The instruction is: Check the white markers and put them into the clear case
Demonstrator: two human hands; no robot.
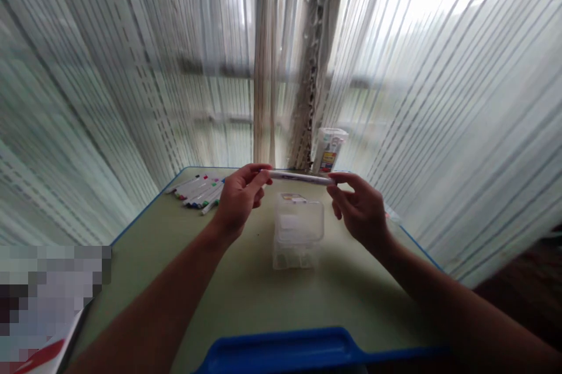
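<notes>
Lying loose near the far-left corner of the tabletop (246,298), markers (197,194) are unheld; the left hand (239,199) pinches a white marker (301,177) raised toward the far edge, not yet set down; mid-tabletop, a clear box (302,222), contents indistinct; the right hand (363,204) pinches the marker's other end.

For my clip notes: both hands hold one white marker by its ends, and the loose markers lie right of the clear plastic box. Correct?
The side is wrong: the head view shows the loose markers left of the clear plastic box. The left hand and right hand do hold one white marker by its ends.
</notes>
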